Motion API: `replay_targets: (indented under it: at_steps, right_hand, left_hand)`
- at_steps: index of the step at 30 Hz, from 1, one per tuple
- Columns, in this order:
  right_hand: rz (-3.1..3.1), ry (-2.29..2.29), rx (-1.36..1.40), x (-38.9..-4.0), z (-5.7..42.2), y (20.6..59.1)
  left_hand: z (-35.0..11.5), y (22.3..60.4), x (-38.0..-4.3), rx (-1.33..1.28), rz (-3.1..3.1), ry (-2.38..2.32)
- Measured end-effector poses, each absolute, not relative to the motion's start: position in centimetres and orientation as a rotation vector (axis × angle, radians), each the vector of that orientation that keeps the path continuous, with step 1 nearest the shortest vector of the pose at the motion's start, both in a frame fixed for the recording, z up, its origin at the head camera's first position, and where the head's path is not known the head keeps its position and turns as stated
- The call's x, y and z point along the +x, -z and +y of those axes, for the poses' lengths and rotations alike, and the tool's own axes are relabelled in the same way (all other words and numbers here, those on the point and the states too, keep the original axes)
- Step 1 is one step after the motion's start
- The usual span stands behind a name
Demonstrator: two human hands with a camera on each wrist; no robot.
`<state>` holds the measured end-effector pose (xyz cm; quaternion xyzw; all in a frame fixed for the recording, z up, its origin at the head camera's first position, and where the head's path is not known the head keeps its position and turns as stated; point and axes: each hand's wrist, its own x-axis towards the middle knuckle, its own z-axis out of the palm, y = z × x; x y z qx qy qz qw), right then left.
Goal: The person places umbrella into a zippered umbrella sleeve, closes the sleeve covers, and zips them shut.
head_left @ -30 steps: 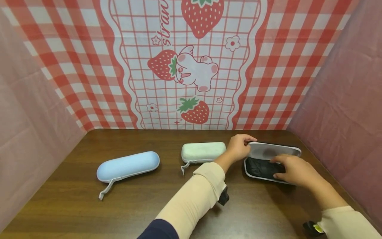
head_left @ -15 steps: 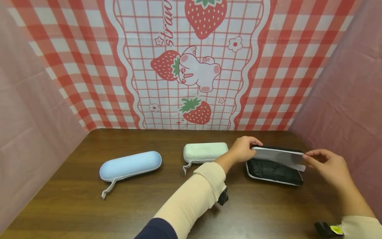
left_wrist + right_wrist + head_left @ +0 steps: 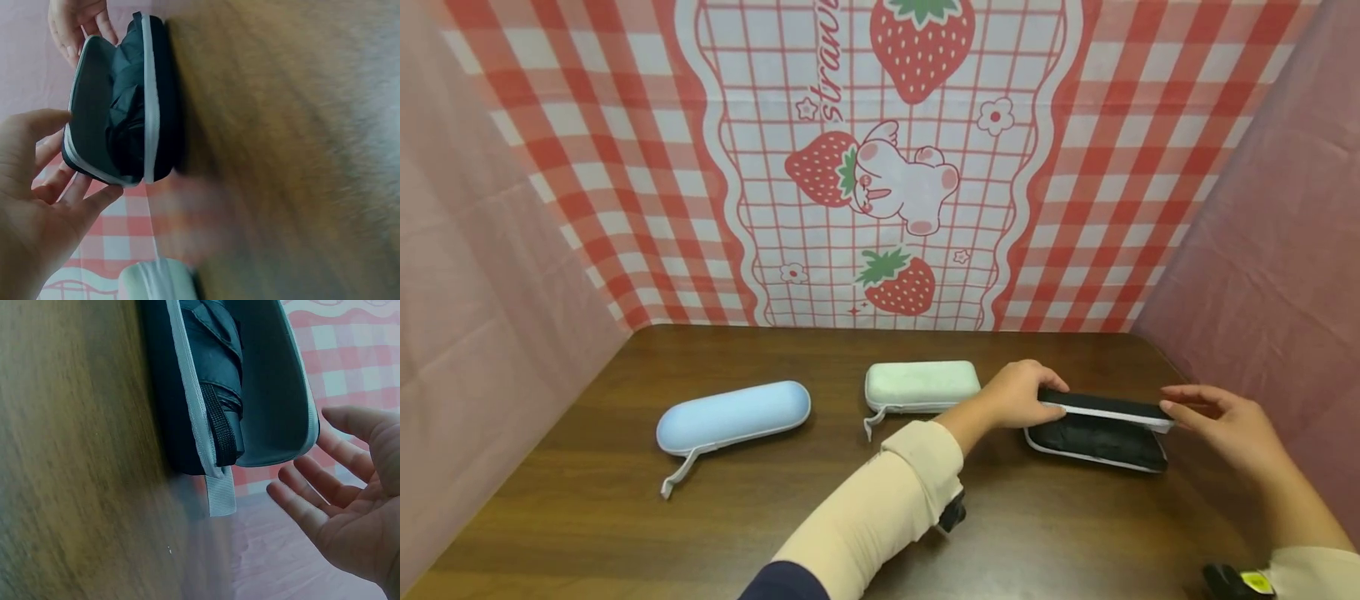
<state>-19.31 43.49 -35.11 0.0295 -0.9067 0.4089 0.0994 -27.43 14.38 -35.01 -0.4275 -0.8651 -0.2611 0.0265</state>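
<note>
On the right of the table is a black hard zip case (image 3: 1108, 407) with a white zip edge, its lid partly lowered. A black folded umbrella (image 3: 215, 353) with a woven strap lies inside. My left hand (image 3: 1021, 395) grips the lid's left end, thumb on the front edge and fingers behind it, as the left wrist view shows. At the lid's opposite end, my right hand (image 3: 1232, 421) has its fingers loosely extended, thumb tip right at the corner. Below that corner a pale fabric tab (image 3: 220, 495) sticks out of the case.
A pale green zip case (image 3: 921, 386) lies just left of my left hand. Farther left is a light blue rounded case (image 3: 733, 417) with a grey pull strap. Checked strawberry cloth (image 3: 898, 208) hangs behind the wooden table (image 3: 700, 533).
My right hand has left the umbrella inside the case and moved to the lid's right end. The lid has come forward and down, with my left hand still holding it.
</note>
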Motion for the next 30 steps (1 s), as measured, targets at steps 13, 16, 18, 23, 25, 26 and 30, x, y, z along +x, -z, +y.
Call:
replay_targets:
  at_steps: [13, 16, 18, 23, 25, 26, 30]
  right_hand:
    - [-2.894, -0.924, 0.194, -18.8, 42.8, 36.0]
    - [-2.93, -0.874, 0.222, -18.7, 43.0, 36.2]
    - [-2.928, -0.871, 0.238, -18.7, 43.0, 36.3]
    - [-2.876, -0.856, 0.282, -18.6, 42.9, 36.5]
    - [-2.859, -0.826, 0.302, -18.6, 42.8, 36.6]
    - [-2.858, -0.812, 0.312, -18.7, 42.8, 36.5]
    - [-2.858, -0.779, 0.346, -18.9, 42.6, 36.5]
  left_hand:
    - [14.1, 36.5, -25.9, -1.342, -2.64, 0.636]
    - [14.2, 36.8, -25.7, -1.343, -2.644, 0.574]
    - [14.3, 36.9, -25.5, -1.345, -2.636, 0.538]
    - [14.1, 37.2, -25.3, -1.402, -2.583, 0.53]
    - [14.0, 37.2, -25.3, -1.429, -2.553, 0.54]
    - [13.9, 37.2, -25.3, -1.434, -2.544, 0.547]
    - [13.8, 37.3, -25.4, -1.378, -2.558, 0.573]
